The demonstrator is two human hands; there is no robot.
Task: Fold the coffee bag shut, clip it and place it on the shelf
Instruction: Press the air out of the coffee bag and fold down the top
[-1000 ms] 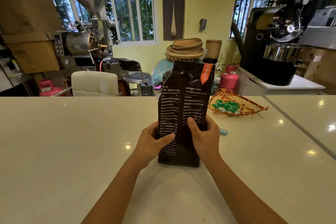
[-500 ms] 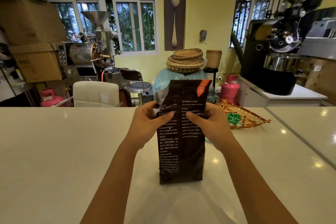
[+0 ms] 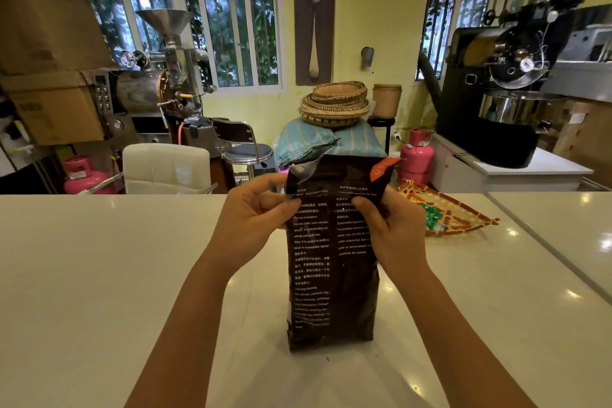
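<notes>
A tall dark brown coffee bag with white print and an orange tag at its top right corner stands upright on the white counter. My left hand pinches the bag's upper left edge, where the silver lining shows and the top is crumpled open. On the other side, my right hand grips the upper right edge just below the orange tag. No clip or shelf can be seen.
An orange woven tray holding a green packet lies on the counter right of the bag. Behind the counter are a white chair, coffee roasters, pink gas cylinders and stacked baskets.
Both hands climbed from the bag's lower half to its top edges. The top left corner now bends and shows its silver lining. The camera has tilted down and closer.
</notes>
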